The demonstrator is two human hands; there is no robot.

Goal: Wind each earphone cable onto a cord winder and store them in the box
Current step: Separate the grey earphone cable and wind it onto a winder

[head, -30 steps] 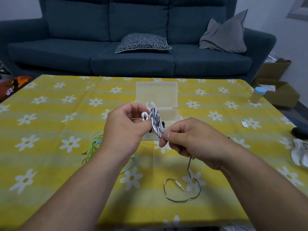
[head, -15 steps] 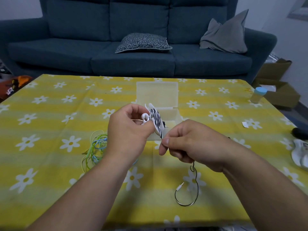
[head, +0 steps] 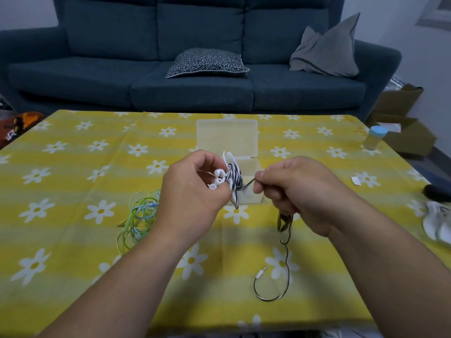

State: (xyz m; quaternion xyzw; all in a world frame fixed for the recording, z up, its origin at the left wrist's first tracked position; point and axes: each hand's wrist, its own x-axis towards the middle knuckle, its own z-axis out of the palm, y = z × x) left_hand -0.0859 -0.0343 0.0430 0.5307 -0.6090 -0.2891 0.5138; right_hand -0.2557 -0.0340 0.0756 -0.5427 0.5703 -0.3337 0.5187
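My left hand (head: 192, 191) grips a white cord winder (head: 231, 176) above the table, with the white earbuds tucked against my fingers. Black-and-white striped cable (head: 285, 262) is wrapped around the winder's middle. My right hand (head: 292, 189) pinches that cable just right of the winder, pulled taut. The loose end hangs below my right hand and lies on the cloth, ending in a jack plug (head: 261, 273). Behind the hands stands the open translucent box (head: 227, 140), lid up. A tangle of green and blue earphone cable (head: 139, 215) lies left of my left wrist.
The table wears a yellow daisy cloth (head: 73, 191). A small blue-capped bottle (head: 373, 139) stands near the right edge, with a white object (head: 436, 223) and a dark object (head: 436, 192) further forward. A blue sofa (head: 195, 69) and cardboard boxes (head: 402, 123) lie beyond.
My right hand has moved up and right, drawing the striped cable taut from the winder. The loose tail on the cloth has shortened and shifted right. More turns sit on the winder.
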